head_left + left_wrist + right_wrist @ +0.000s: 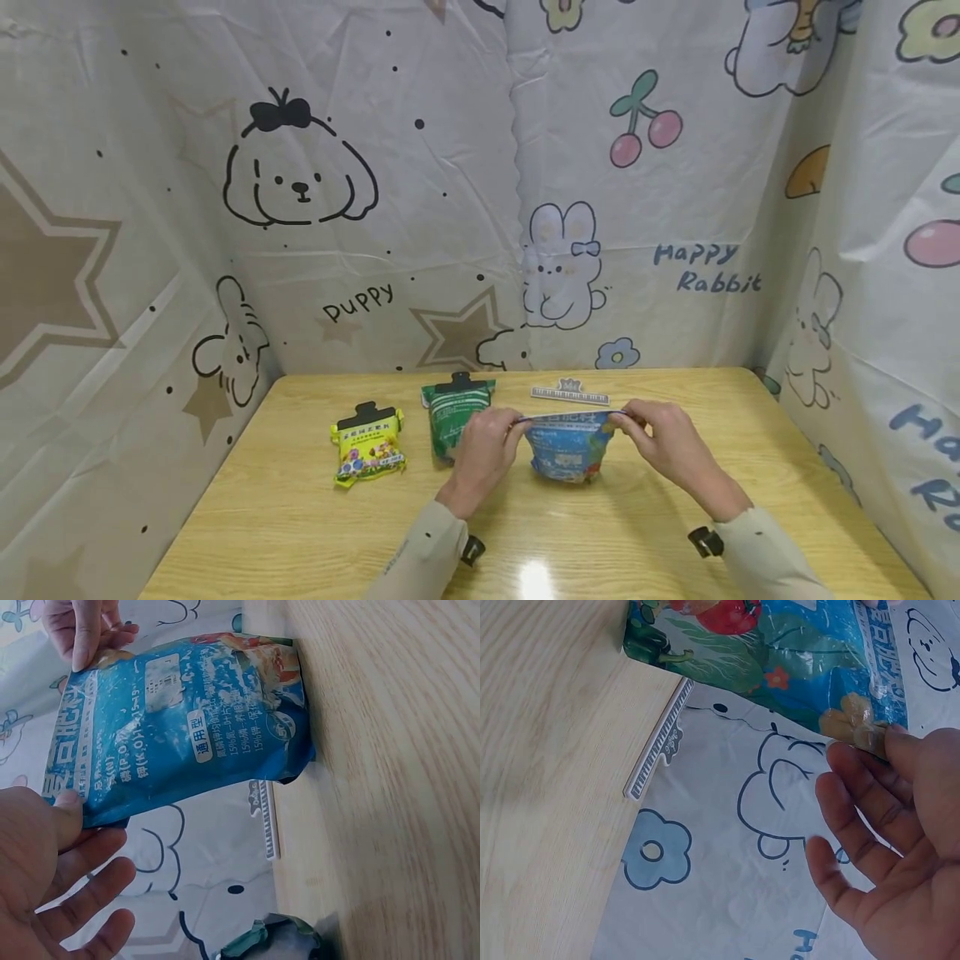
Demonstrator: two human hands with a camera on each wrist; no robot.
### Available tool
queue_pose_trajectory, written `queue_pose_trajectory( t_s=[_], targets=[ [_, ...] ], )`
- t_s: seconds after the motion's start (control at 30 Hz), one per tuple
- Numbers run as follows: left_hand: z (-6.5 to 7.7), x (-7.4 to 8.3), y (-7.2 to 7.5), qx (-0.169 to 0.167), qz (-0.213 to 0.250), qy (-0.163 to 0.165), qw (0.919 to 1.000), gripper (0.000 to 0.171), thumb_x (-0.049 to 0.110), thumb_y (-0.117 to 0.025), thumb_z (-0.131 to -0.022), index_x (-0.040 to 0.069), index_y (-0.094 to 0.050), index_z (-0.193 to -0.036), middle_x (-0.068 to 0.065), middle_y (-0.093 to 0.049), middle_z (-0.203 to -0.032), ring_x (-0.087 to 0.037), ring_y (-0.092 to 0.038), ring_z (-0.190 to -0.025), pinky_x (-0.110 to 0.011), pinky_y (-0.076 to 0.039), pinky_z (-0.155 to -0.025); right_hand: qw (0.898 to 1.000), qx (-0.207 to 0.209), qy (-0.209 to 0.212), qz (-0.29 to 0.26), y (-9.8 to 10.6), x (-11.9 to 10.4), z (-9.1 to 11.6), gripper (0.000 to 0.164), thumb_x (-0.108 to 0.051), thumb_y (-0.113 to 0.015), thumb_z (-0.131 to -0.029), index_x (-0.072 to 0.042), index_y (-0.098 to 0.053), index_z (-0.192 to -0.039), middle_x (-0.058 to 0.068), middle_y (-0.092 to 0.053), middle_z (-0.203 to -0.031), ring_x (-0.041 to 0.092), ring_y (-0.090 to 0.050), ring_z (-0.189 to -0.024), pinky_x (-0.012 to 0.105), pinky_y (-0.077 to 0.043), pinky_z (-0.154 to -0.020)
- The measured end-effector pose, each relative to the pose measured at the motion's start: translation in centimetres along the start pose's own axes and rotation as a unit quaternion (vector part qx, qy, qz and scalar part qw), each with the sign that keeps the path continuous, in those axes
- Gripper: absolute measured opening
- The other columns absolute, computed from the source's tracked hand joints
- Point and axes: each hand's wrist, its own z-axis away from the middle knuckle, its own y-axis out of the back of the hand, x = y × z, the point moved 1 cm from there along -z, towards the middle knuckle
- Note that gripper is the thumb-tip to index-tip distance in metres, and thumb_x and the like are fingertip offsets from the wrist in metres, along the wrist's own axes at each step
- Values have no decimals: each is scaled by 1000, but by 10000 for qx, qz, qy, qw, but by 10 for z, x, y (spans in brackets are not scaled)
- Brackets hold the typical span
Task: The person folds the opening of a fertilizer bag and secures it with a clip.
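A blue printed plastic bag (567, 450) stands upright on the table, its top edge stretched flat between both hands. My left hand (486, 450) pinches the top left corner between thumb and index finger, with the other fingers loosely spread in the left wrist view. At the opposite top corner, my right hand (671, 442) pinches the bag between thumb and forefinger. Vegetable and flower pictures cover one face of the bag (780, 660); the other face (187, 720) carries white lettering. Just behind it lies a grey-and-white bag clip (570, 392) with a piano-key pattern.
Left of the blue bag stands a green bag (450, 412) with a black clip (459, 382) on its top, partly hidden by the left hand. Farther left lies a yellow bag (369, 450) with another black clip (367, 414). Printed cloth (450, 167) hangs around the wooden table (300, 533).
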Motion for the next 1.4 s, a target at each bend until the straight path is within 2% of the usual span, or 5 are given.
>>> queue_pose_trajectory(
  t_s=[0.4, 0.7, 0.9, 1.23, 1.4],
  targets=[
    [0, -4, -1, -651, 1141, 630, 9893, 10, 22, -66, -99, 14, -72, -102, -1, -75, -95, -12, -69, -84, -20, -52, -69, 9976, -269, -554, 313, 9, -2, 0, 17, -32, -64, -101, -20, -72, -91, -9, -67, -77, 3, -55, -69, 23, -44, -59],
    [1, -5, -2, -834, 1486, 700, 9829, 14, 21, -63, -101, 12, -73, -106, -1, -74, -101, -12, -67, -88, -20, -52, -72, 9975, 497, 29, 493, 9, -14, -14, 17, -20, -72, -95, -6, -68, -105, 10, -70, -103, 29, -67, -96, 50, -56, -80],
    [0, -5, -2, -886, 1497, 702, 9822, 14, 21, -63, -101, 13, -73, -107, 0, -73, -99, -11, -66, -88, -21, -52, -73, 9943, 656, 667, 518, 3, -28, -30, 15, -16, -75, -91, -6, -69, -101, 11, -72, -100, 29, -67, -93, 52, -53, -81],
    [0, -2, 1, -1039, 1117, 699, 9858, 22, 30, -60, -102, 15, -72, -113, 1, -74, -109, -14, -66, -104, -35, -55, -91, 9958, 301, 711, 500, -12, -44, -34, 16, -23, -75, -92, -12, -70, -103, 6, -73, -106, 29, -66, -104, 54, -47, -89],
    [0, -3, 4, -923, 1025, 585, 9887, 20, 27, -61, -102, 13, -72, -112, 0, -75, -108, -15, -67, -102, -34, -56, -90, 9925, 160, 992, 703, -23, -56, -37, 19, -25, -77, -91, -15, -69, -104, 2, -74, -106, 25, -68, -104, 50, -47, -87]
  ],
)
